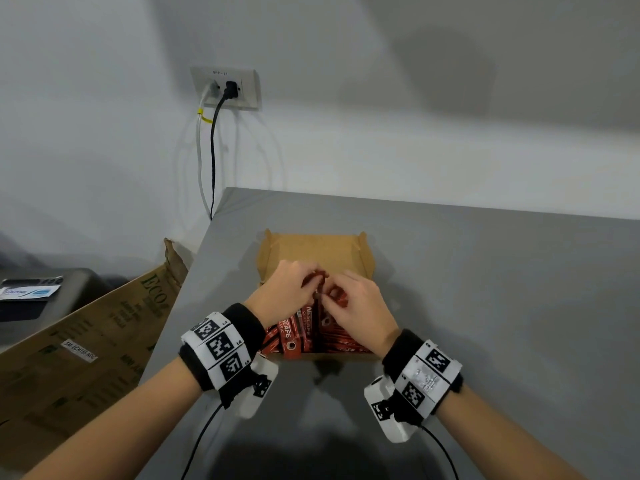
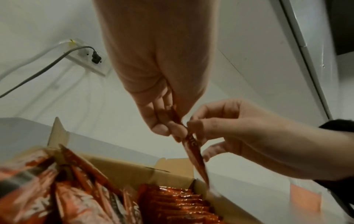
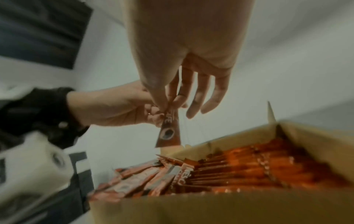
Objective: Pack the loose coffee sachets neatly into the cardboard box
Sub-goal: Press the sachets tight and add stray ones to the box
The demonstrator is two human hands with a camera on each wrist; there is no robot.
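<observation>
Red foil catches the light: we hold one slim coffee sachet point(image 2: 193, 153) above the open cardboard box point(image 1: 313, 249), which sits on the grey bench point(image 1: 485, 306) near its left edge. Our left hand point(image 1: 285, 289) pinches the sachet's upper end between thumb and fingertips; our right hand point(image 1: 360, 306) pinches the same sachet just beside it, its other fingers loosely extended. The sachet hangs lengthwise, lower end pointing into the box.

Inside the box, the right side holds a tidy row of sachets point(image 3: 258, 163) standing on edge, pressed close together. The near left side holds a loose pile of sachets point(image 3: 138, 178), lying at crossed angles.

We judge the risks as follows. The foil looks slick and thin, so a fingertip pinch could slip and drop the sachet crookedly. Pushing it into the packed row could buckle it or tip its neighbours. The jumbled pile may slide into any gap.

The box is plain brown corrugated card with low walls and upright corner flaps. The bench is smooth and matt.
</observation>
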